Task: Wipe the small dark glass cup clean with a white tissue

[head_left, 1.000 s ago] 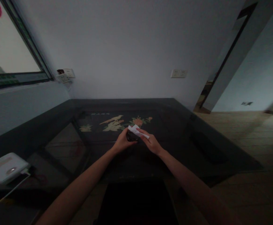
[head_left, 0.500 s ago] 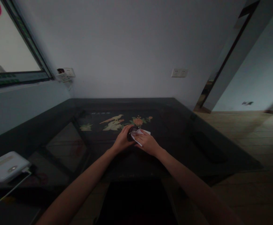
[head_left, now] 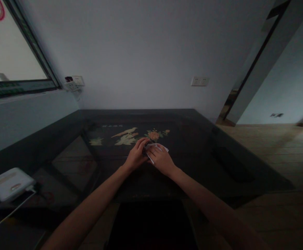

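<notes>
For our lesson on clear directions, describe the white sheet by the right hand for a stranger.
Find the dark table, then the left hand and right hand close together over it. Under the right hand is the white sheet, its pale colour unlike the left hand's dark object.

Watching remotely, I find a table [head_left: 193, 184] ahead, with a wall [head_left: 141, 52] behind it, one socket [head_left: 199, 81] right of centre and another [head_left: 78, 80] near the left corner, beside a window [head_left: 11, 45]. At mid-table, the left hand [head_left: 136, 153] is around a small object [head_left: 144, 150], the right hand [head_left: 163, 160] over a cloth [head_left: 161, 147] against it, a bird-and-flower picture [head_left: 127, 135] just beyond. A box [head_left: 11, 184] with a cable [head_left: 9, 215] lies near left; floor [head_left: 271, 152] stretches right.
</notes>
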The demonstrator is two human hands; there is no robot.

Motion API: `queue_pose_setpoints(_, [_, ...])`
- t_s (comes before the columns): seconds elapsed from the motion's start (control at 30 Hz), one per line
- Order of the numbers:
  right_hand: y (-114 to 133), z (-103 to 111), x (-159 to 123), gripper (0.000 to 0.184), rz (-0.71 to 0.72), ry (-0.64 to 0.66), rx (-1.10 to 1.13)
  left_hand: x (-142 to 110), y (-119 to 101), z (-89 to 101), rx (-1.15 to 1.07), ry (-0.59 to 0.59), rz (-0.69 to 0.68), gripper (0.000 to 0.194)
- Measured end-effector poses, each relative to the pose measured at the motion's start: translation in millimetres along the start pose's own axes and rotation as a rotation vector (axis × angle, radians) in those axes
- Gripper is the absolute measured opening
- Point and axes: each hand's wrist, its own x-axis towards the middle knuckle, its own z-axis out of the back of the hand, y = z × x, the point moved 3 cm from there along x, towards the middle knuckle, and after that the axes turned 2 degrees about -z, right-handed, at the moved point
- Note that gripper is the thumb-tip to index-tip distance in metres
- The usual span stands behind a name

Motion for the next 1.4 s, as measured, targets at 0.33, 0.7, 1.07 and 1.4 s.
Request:
queue_pose_setpoints(0.33, [-0.1,-5.2,-1.8,0.041,-0.069,0.032,0.057,0.8,-0.6,-1.8,-0.01,0.024,0.023,0.07])
queue_pose_setpoints(0.7, [-10.1,-15.6,-5.3,0.036,-0.329,-0.051,0.789,-4.2,3.4,-6.4,-0.018,0.075,-0.016,0.079])
queue_pose_setpoints(1.07, [-5.3,-9.3,-5.5,0.042,-0.076,0.061,0.42,-0.8,6.8,-1.2,-0.119,0.031,0.01,0.072])
queue_pose_setpoints(1.4, [-5.6,-13.1,-3.4,0.037,-0.04,0.091,0.219,2.9,10.8,1.1,-0.154,0.048,0.015,0.067])
